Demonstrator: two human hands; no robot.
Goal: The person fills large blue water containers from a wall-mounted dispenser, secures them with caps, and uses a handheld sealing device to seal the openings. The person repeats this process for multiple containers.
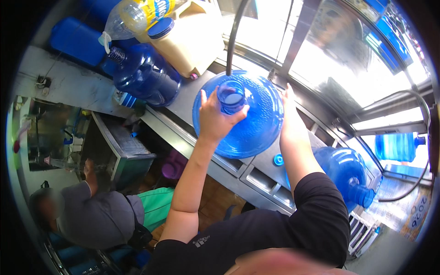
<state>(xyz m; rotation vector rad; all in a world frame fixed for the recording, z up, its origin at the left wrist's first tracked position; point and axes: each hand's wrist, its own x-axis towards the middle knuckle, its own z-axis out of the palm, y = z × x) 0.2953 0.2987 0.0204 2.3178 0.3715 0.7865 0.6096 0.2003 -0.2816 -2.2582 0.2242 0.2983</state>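
A big round translucent blue water jug stands upright on a metal counter, its uncapped neck facing up towards me. My left hand wraps around that neck, thumb on one side and fingers on the other. Against the jug's right flank lies my right hand, steadying it with the palm side; part of its fingers is hidden. A dark hose hangs down with its lower end just behind the neck. Near my right forearm, a small blue cap rests on the counter.
Another blue jug lies tilted at the right, a hose by its mouth. A dark blue bottle and a cream jerrycan crowd the left. Glass panes border the far side. A person stands at lower left.
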